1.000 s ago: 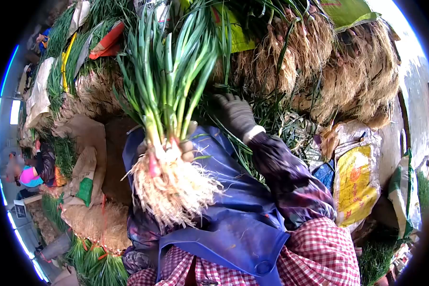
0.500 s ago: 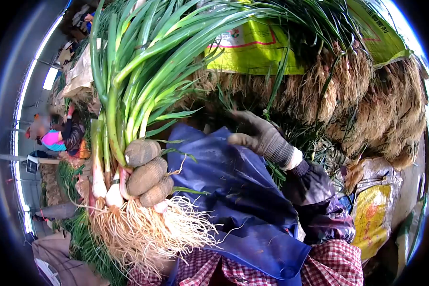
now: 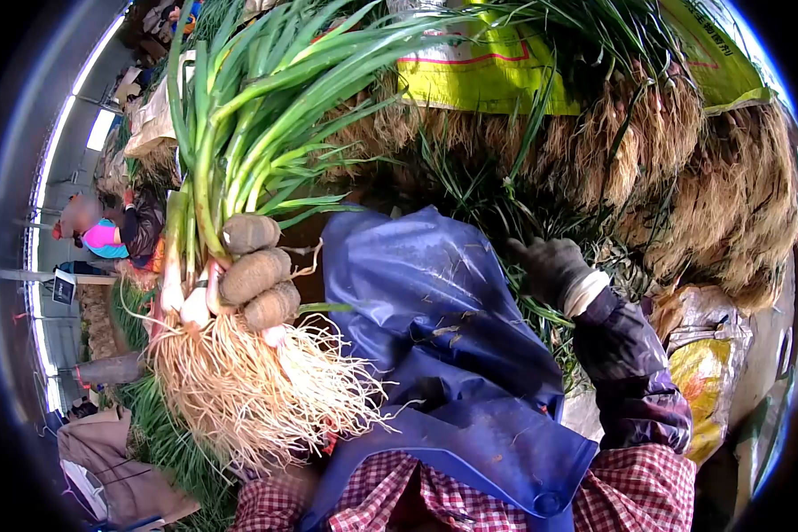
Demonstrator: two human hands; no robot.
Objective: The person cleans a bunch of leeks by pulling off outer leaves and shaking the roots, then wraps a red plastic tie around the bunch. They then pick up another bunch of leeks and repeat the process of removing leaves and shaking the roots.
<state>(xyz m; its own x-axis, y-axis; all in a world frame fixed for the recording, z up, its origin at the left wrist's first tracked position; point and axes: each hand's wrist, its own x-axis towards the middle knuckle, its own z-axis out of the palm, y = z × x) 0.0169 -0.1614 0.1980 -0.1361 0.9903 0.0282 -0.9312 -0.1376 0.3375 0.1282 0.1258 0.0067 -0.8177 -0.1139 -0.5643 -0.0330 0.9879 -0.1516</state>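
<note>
My left hand [image 3: 257,273], in a dirty grey glove, is wrapped round a bunch of green onions [image 3: 239,160] just above its white bulbs. The long green leaves point up and the pale roots hang below the fingers. To the right of the blue apron [image 3: 434,310] is my right hand [image 3: 554,270], also gloved, over loose green leaves. Its index finger and thumb side reach left, and the other fingers are partly in shadow; nothing is seen in it.
Bundles of green onions with brown roots [image 3: 709,195] are piled at the upper right under yellow-green sacks [image 3: 488,75]. A yellow and white sack [image 3: 700,381] lies at the right. Another person [image 3: 106,232] is at the far left.
My right hand has moved right and slightly down, away from the apron's top edge to the leaves. The held bunch appears slightly further left and higher.
</note>
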